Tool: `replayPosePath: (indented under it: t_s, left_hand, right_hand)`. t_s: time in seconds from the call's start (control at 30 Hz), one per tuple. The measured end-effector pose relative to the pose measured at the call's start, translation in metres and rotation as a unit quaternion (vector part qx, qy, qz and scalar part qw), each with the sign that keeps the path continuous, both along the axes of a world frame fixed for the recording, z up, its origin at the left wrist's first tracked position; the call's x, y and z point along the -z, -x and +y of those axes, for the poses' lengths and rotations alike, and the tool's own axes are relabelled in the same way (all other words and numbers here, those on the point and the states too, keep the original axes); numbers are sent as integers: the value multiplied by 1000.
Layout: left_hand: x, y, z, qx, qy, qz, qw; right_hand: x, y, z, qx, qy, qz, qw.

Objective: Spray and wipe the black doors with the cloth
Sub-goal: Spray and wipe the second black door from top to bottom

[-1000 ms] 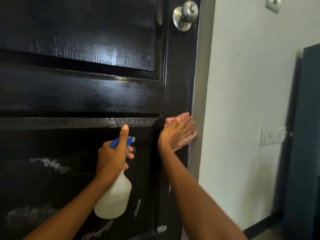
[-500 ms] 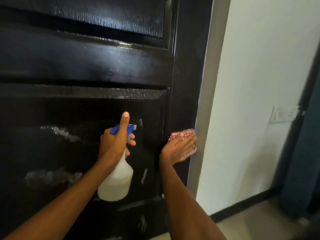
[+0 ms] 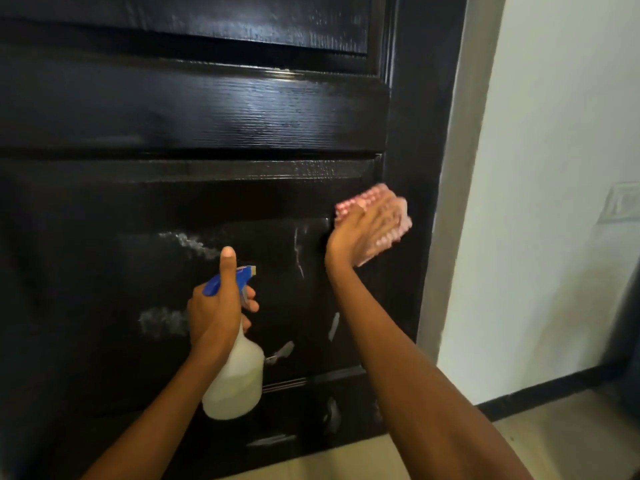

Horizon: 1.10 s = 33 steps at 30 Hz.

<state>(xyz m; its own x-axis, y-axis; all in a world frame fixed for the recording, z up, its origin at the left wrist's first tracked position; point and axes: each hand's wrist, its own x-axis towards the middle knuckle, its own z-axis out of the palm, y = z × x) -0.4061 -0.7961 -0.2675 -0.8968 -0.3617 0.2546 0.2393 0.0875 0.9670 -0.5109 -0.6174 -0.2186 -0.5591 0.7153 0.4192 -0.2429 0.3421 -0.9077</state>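
A glossy black panelled door [image 3: 173, 109] fills most of the head view, with whitish spray streaks [image 3: 190, 242] on its lower panel. My right hand [image 3: 360, 233] presses a pink-and-white checked cloth [image 3: 363, 199] flat against the right side of that lower panel; hand and cloth are blurred. My left hand [image 3: 216, 313] grips the neck of a translucent white spray bottle [image 3: 235, 382] with a blue trigger head [image 3: 221, 280], thumb raised, nozzle facing the door.
A grey door frame [image 3: 457, 188] runs down the door's right edge, with a white wall [image 3: 554, 168] beyond it. A wall socket plate [image 3: 623, 202] sits at the far right. Black skirting [image 3: 547, 389] and pale floor tiles [image 3: 571, 438] lie below.
My right hand with the cloth has slid left from the door's right stile onto the lower panel. The view has tilted down, showing the floor. The bottle stays in my left hand.
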Motion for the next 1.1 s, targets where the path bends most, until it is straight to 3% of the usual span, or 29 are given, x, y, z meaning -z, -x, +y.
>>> replayPosePath:
  t_s: [0.03, 0.13, 0.27, 0.4, 0.47, 0.53, 0.57, 0.63, 0.73, 0.77, 0.83, 0.93, 1.0, 1.07, 1.1]
  left_hand:
    - [-3, -1, -8, -18, -1, -3, 1000]
    - [-4, -8, -33, -59, -17, -25, 998]
    - [5, -17, -58, -83, -6, -62, 995]
    - [16, -24, -92, -122, 43, -71, 989]
    - [20, -28, -104, -139, 45, -77, 986]
    - [23, -30, -115, -154, 35, -71, 985]
    - [25, -31, -120, -158, 34, -66, 985]
    - [27, -33, -126, -158, 38, -56, 985]
    - [29, -33, -131, -149, 25, -43, 987]
    - [28, -32, -131, -146, 20, -38, 988]
    - [24, -33, -131, -143, 26, -29, 989]
    - [23, -35, -135, -148, 21, -26, 988]
    - [25, -38, -141, -154, 19, -28, 987]
    - [28, -43, -146, -147, 30, -31, 988]
    - [29, -46, -150, -142, 40, -33, 988]
  right_hand:
    - [4, 5, -11, -4, -95, 34, 995]
    - [38, 6, -42, -40, -360, 78, 929]
    - [86, 4, -41, -46, -522, 100, 845]
    - [126, -1, -65, -120, -714, 167, 669]
    - [142, 4, -66, -129, -769, 157, 607]
    - [135, 7, -60, -130, -769, 161, 605]
    - [127, 7, -55, -121, -755, 165, 623]
    - [107, 10, -44, -64, -679, 149, 716]
    - [71, 16, -41, 13, -451, 65, 890]
    - [60, 15, -50, 18, -373, 44, 927]
    - [48, 12, -75, 32, -298, 34, 953]
    - [58, 11, -105, 30, -358, 62, 931]
    - [76, 10, -121, -21, -468, 111, 877]
    - [104, 10, -135, -98, -614, 167, 765]
    - [123, 9, -139, -127, -699, 185, 679]
